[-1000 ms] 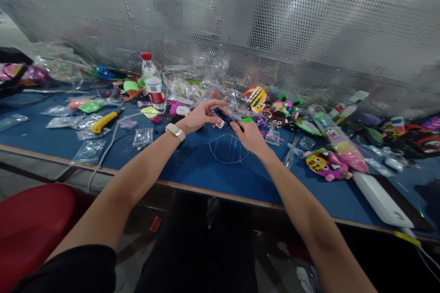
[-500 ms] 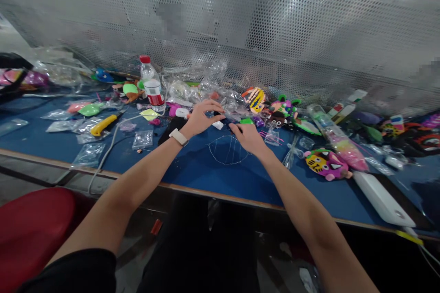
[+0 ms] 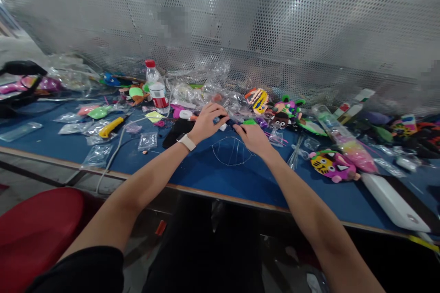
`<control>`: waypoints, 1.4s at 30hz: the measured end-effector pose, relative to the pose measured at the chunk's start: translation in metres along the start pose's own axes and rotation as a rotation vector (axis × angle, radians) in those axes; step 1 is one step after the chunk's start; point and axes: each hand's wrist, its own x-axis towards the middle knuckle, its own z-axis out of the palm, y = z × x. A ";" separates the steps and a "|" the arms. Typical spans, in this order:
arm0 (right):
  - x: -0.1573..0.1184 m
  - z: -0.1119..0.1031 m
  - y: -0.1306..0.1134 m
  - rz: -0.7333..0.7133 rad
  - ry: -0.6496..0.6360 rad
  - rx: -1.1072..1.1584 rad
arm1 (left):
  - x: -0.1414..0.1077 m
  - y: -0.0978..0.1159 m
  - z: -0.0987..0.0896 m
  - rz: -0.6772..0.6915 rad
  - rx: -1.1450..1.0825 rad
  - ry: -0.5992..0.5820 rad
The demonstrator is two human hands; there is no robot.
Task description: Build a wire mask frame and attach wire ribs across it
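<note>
My left hand [image 3: 209, 122], with a pale watch band on the wrist, reaches over the middle of the blue table, its thumb and fingers drawn together around something small and dark. Close beside it, my right hand [image 3: 253, 138] has its fingers curled in. A dark bit [image 3: 232, 122] shows at its fingertips; what it is cannot be made out. Just below the hands lies a thin, pale, leaf-shaped outline [image 3: 232, 164] with fine lines across it. A black flat item [image 3: 176, 133] rests under my left wrist. Bright green material [image 3: 250, 122] shows behind my right hand.
On the left are a yellow-handled cutter [image 3: 110, 127], a white cable [image 3: 115, 151], and a red-capped bottle [image 3: 157, 87]. Colourful clay figures, including a tiger-like one [image 3: 333, 166], lie right, near a white device [image 3: 395, 201]. A perforated metal panel [image 3: 220, 23] stands behind.
The view has shifted slightly, so the table and its things appear a little further right. Both hands stay close together, with only small finger movement.
</note>
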 end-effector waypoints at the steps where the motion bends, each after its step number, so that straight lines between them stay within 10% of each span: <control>1: 0.000 0.001 0.000 0.011 0.002 -0.026 | 0.000 0.000 0.001 0.005 0.016 0.002; 42: -0.002 -0.005 -0.013 0.174 0.133 -0.205 | -0.006 0.003 0.012 0.052 0.122 0.173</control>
